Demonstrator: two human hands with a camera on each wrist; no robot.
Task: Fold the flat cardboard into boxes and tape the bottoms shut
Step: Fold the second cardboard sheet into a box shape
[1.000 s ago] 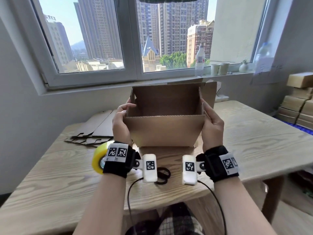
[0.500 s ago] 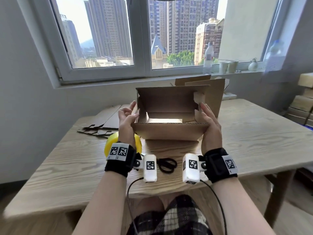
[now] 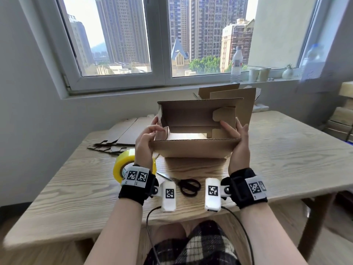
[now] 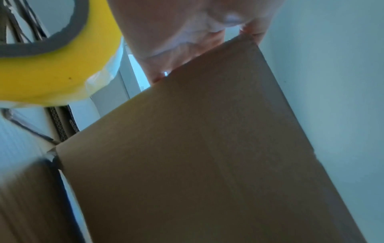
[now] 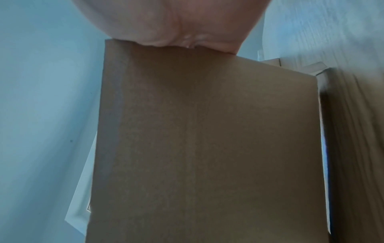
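A brown cardboard box [image 3: 193,150] is held just above the wooden table [image 3: 286,159], its open end turned towards me. My left hand [image 3: 150,131] grips its left edge with curled fingers. My right hand [image 3: 236,129] grips the right wall, and its thumb lies inside against the small right flap [image 3: 222,115]. The left flap [image 3: 165,133] is also folded inward. In the left wrist view, the box wall [image 4: 207,148] fills the frame below my palm [image 4: 176,32]. The right wrist view shows the box wall [image 5: 207,131] under my palm [image 5: 176,21].
A yellow tape roll [image 3: 124,165] stands by my left wrist, also seen as the tape roll [image 4: 51,65]. Black scissors [image 3: 188,186] lie near the table's front edge. Flat cardboard blanks [image 3: 118,138] lie at the left; another folded box [image 3: 246,100] stands behind.
The box has tipped so that its open end faces me more. The small side flaps have swung inward, and my right thumb has moved inside against the right flap.
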